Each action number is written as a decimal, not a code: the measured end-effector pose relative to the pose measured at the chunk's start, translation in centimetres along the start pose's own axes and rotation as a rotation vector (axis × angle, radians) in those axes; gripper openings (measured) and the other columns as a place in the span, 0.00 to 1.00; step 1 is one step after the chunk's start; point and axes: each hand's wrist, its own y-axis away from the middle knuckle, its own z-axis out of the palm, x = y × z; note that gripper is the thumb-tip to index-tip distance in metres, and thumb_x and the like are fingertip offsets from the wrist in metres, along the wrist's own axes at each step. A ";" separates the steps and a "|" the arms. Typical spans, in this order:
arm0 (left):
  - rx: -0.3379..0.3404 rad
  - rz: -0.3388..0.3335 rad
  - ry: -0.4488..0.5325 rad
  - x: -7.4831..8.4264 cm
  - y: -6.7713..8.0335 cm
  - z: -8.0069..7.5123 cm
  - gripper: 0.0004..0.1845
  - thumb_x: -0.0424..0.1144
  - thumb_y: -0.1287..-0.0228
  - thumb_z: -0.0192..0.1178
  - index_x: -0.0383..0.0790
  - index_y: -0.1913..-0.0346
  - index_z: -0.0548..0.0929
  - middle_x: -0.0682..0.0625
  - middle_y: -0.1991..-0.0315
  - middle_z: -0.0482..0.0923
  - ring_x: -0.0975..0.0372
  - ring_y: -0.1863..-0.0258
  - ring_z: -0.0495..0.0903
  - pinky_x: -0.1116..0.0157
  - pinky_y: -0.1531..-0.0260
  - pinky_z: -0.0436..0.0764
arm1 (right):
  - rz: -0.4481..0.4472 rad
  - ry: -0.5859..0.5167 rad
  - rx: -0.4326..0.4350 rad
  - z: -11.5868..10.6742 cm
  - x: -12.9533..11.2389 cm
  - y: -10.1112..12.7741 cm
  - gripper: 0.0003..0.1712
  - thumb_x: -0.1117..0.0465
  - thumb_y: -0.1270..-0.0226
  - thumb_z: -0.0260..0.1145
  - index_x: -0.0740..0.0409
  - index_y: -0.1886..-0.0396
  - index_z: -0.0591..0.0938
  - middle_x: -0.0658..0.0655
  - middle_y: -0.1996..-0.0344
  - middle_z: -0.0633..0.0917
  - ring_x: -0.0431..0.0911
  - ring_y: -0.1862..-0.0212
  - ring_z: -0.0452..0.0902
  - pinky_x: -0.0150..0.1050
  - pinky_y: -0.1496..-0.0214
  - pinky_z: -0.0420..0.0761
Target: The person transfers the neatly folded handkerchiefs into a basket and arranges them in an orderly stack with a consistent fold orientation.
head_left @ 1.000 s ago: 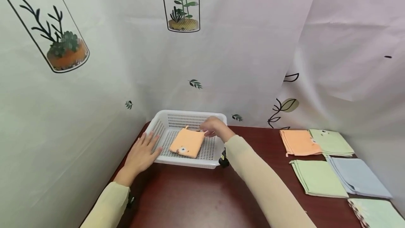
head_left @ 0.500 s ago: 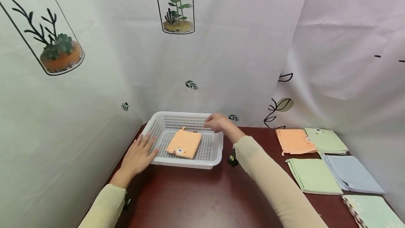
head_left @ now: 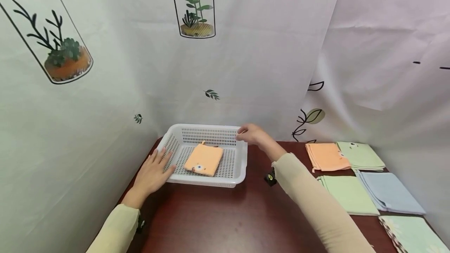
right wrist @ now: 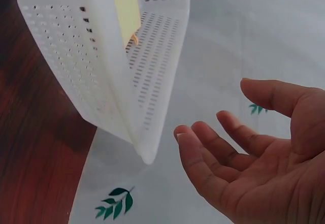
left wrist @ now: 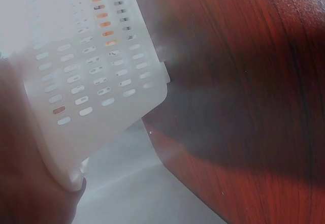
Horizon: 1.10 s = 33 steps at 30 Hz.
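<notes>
A: Right hand (head_left: 254, 135) is hovering by the basket's far right corner, centre of the frame. Its grip is wide and empty; the right wrist view shows the fingers (right wrist: 213, 148) loosely spread with nothing in them, just off the corner.

B: And the left?

A: Left hand (head_left: 153, 173) lies flat against the basket's (head_left: 240, 166) left wall, fingers straight, steadying it rather than clutching. In the left wrist view the perforated wall fills the upper left, with the dark bench (left wrist: 244, 82) beside it.

B: Where's the cloth?

A: The orange cloth (head_left: 204, 159) lies folded on the basket floor, a little left of centre, clear of both hands. So I'd judge one piece is stowed.

B: How much is left?

A: Plenty, by the look of it. At the right of the frame the bench carries an orange stack (head_left: 326, 156), a pale green stack (head_left: 362, 155) behind it, a green stack (head_left: 348, 194) nearer, a blue stack (head_left: 388, 192) and one more pale pile (head_left: 411, 235) at the lower right corner. None of those are in the basket.

B: What changed from a second ago?

A: The right hand was down over the cloth, touching its far edge. Now it has lifted and slid right, out past the rim. The cloth stayed put, and the left hand has hardly moved.
</notes>
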 end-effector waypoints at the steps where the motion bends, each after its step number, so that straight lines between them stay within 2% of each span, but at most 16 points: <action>1: -0.001 0.000 0.001 0.0 0.0 0.0 0.36 0.57 0.24 0.49 0.36 0.24 0.65 0.34 0.22 0.55 0.36 0.22 0.48 0.38 0.26 0.50 | -0.008 -0.001 0.007 -0.2 0.2 0.2 0.25 0.56 0.29 0.66 0.62 0.36 0.78 0.64 0.38 0.79 0.57 0.40 0.79 0.49 0.41 0.81; 9: -0.002 0.001 0.002 0.1 0.0 -0.1 0.36 0.57 0.24 0.50 0.36 0.24 0.65 0.34 0.22 0.55 0.36 0.22 0.48 0.38 0.26 0.50 | -0.081 -0.015 0.054 -1.4 1.7 1.5 0.26 0.57 0.29 0.65 0.66 0.36 0.76 0.67 0.38 0.79 0.59 0.42 0.79 0.50 0.43 0.81; 18: 0.003 -0.001 -0.004 0.2 0.0 0.0 0.37 0.59 0.24 0.48 0.37 0.24 0.66 0.34 0.22 0.55 0.36 0.22 0.48 0.37 0.26 0.51 | -0.119 -0.029 0.084 -3.2 3.7 3.7 0.25 0.58 0.29 0.65 0.64 0.37 0.76 0.69 0.37 0.78 0.63 0.36 0.74 0.57 0.36 0.75; 27: 0.009 -0.007 0.008 0.2 0.1 0.0 0.36 0.56 0.24 0.50 0.37 0.24 0.66 0.34 0.22 0.55 0.36 0.22 0.48 0.37 0.26 0.51 | -0.164 0.008 0.110 -4.8 6.5 5.6 0.26 0.57 0.29 0.65 0.65 0.37 0.76 0.70 0.38 0.79 0.63 0.37 0.75 0.58 0.39 0.77; 33: 0.006 -0.010 0.008 0.2 0.1 -0.1 0.36 0.57 0.24 0.50 0.36 0.24 0.66 0.34 0.22 0.55 0.36 0.22 0.48 0.37 0.26 0.51 | -0.156 0.041 0.148 -5.4 8.1 6.8 0.26 0.55 0.29 0.66 0.63 0.37 0.77 0.68 0.39 0.79 0.63 0.36 0.74 0.59 0.39 0.76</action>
